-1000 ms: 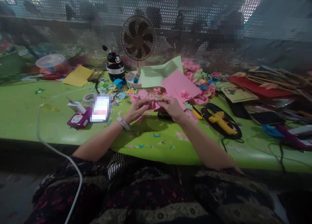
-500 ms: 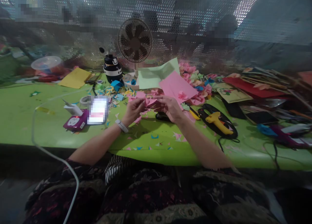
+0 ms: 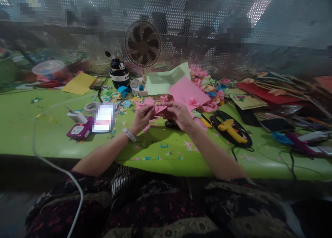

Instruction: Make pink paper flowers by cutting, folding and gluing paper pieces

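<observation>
My left hand [image 3: 142, 119], with a white band at the wrist, is pinched on the left end of a pink piece of paper [image 3: 160, 109]. At the other end of the paper, the thumb and fingertips of my right hand [image 3: 182, 116] are closed together. The paper spans the short gap between both hands, above the table; its exact fold is too small to make out. More pink paper pieces [image 3: 149, 101] lie just behind it. Partly hidden under my right hand is a black object [image 3: 171, 124]. Small pink and blue scraps [image 3: 164, 145] lie nearer me.
A fan [image 3: 143, 44] and a dark bottle [image 3: 119, 75] stand behind. Pink paper flowers [image 3: 198, 74] pile up beside a pink sheet [image 3: 187, 93]. To the right lies a yellow glue gun [image 3: 231, 129]; to the left, a lit phone [image 3: 103, 117], purple power strip [image 3: 79, 130] and white cable [image 3: 52, 160].
Both hands stay almost in place around the pink paper. My right fingertips have shifted only slightly, and the whole view has moved a little.
</observation>
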Demonstrator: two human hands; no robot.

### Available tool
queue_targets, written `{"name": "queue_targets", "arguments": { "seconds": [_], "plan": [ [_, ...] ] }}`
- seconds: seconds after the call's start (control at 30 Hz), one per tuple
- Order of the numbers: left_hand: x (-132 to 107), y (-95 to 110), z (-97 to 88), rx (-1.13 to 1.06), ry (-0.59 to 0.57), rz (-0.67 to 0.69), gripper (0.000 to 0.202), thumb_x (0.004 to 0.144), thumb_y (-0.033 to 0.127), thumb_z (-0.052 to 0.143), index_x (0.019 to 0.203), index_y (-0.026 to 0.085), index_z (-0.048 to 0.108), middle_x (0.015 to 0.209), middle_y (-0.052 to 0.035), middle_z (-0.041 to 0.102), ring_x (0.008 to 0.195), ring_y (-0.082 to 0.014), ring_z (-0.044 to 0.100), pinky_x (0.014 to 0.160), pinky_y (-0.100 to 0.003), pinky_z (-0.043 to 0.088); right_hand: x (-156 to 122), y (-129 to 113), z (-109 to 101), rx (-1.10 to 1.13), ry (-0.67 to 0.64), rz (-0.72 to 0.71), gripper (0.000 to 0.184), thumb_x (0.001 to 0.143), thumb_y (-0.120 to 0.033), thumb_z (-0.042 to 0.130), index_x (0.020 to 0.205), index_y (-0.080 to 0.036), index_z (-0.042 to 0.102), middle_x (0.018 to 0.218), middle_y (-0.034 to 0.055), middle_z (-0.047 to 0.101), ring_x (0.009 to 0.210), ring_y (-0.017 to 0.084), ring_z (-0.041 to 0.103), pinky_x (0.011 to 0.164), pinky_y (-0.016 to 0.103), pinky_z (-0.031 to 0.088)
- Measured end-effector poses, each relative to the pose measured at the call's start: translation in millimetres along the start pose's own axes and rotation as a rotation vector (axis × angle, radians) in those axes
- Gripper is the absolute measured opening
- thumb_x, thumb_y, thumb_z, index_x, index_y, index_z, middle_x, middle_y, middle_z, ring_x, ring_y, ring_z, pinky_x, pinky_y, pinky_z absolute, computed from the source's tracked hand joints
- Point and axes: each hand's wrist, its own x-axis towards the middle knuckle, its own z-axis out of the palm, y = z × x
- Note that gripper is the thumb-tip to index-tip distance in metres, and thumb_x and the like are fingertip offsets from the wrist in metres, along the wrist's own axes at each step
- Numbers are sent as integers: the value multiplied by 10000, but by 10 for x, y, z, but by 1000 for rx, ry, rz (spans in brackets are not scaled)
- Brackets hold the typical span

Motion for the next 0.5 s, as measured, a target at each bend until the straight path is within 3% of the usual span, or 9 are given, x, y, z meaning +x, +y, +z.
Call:
{"name": "queue_targets", "arguments": {
  "seconds": [0.5],
  "plan": [
    [-12, -53, -23, 20, -7, 5, 437, 818, 581, 720, 916, 156, 683, 736, 3, 614, 638, -124, 674, 611, -259, 631, 14, 44, -11, 26, -19, -4, 138, 772, -184, 713, 909, -184, 723, 796, 16, 783, 706, 139, 752, 748, 286, 639]
  ]
}}
